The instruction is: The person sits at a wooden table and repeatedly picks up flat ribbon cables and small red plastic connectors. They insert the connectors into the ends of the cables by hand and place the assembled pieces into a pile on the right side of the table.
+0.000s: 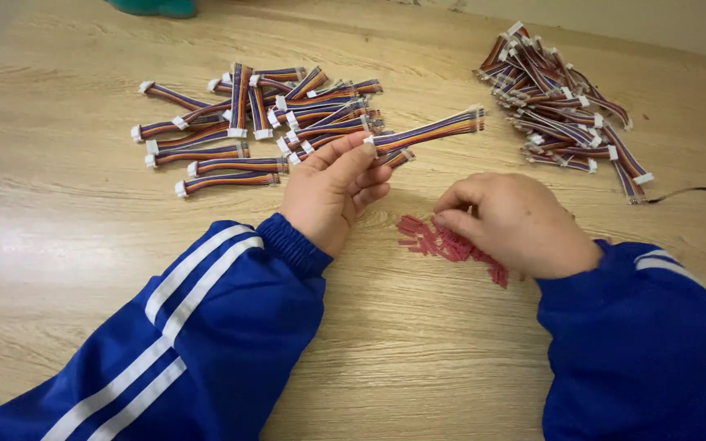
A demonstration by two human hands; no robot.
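The left hand point(332, 192) pinched one ribbon cable point(426, 132) by its white plug end between thumb and fingertips, holding it clear of the table point(67, 245) with its bare, loose-wire end pointing right and slightly far. Just right of it, the right hand point(516, 222) was curled, fingers down, on a small heap of red bits point(443, 242) in the middle of the table, its thumb and forefinger closed as if pinching one; whether a piece was actually held could not be told. Beyond the left hand lay a spread pile point(247, 122) of similar striped cables, mostly side by side with white plugs showing at their left ends. At the far right sat a second, more tangled pile point(561, 106) of the same kind of cable, with a thin black cord point(696, 192) trailing off to the right edge beside it. Judging by the two piles and the red bits remaining, the work seemed partway through, with many cables in both heaps and a good number of red pieces unused; which heap was finished could not be told. Both sleeves point(206, 327) were blue with white stripes. A teal object point(157, 6) showed at the far edge.
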